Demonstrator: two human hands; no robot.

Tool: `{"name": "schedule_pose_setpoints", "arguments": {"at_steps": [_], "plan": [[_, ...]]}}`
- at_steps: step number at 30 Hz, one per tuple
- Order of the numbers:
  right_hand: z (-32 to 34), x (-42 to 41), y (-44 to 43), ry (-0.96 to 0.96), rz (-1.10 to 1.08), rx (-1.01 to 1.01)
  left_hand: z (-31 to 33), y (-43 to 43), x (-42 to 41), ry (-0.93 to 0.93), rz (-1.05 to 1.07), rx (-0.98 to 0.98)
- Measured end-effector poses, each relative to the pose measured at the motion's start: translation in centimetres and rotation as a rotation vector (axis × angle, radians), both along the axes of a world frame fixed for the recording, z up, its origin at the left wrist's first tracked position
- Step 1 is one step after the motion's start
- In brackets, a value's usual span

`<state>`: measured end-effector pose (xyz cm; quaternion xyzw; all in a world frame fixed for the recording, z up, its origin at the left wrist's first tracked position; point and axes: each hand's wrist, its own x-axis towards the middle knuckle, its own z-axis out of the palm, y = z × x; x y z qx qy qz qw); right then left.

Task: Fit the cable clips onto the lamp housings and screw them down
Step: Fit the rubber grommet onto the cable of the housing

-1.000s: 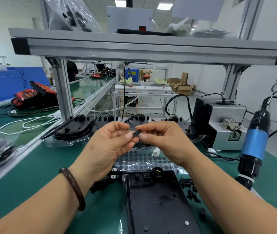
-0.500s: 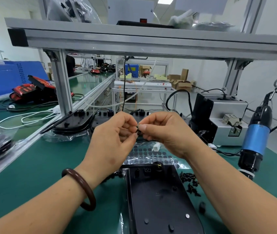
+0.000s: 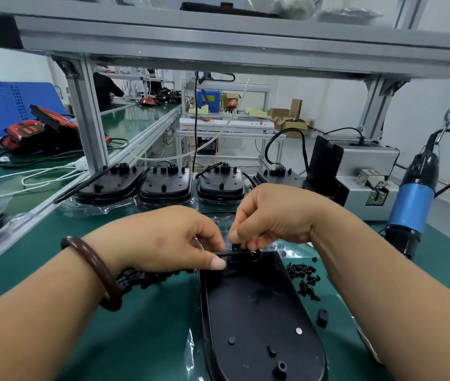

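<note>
On the green bench (image 3: 136,339) right before the person lies a black lamp housing (image 3: 259,312), flat side up, its narrow far end under both hands. At that far end the right hand (image 3: 273,215) comes down from above with its fingers curled, pinching a small black cable clip (image 3: 236,247) by the fingertips; the clip sits over the cable (image 3: 222,254) at the housing's edge, though whether it is seated I cannot tell. Beside it, the left hand (image 3: 169,240), a brown bracelet (image 3: 94,270) on its wrist, curls thumb and forefinger around the same cable just left of the clip, holding it against the housing. A heap of loose black screws (image 3: 305,276) lies on the bench to the right of the housing, and a cluster of small black parts (image 3: 141,277) lies partly under the left hand. Farther back stands a row of more housings (image 3: 169,185), and a blue screwdriver (image 3: 410,204) hangs at the right.
</note>
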<state>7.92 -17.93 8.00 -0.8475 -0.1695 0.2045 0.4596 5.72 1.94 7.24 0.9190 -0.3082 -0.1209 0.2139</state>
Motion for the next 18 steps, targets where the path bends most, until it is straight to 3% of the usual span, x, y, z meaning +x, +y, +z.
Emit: {"name": "schedule_pose_setpoints", "arguments": {"at_steps": [9, 18], "plan": [[-0.5, 1.0, -0.4, 0.126, -0.104, 0.169, -0.4, -0.3, 0.5, 0.043, 0.067, -0.114], [-0.2, 0.7, -0.4, 0.100, -0.048, 0.101, -0.6, 0.0, 0.6, 0.145, 0.099, -0.230]]}}
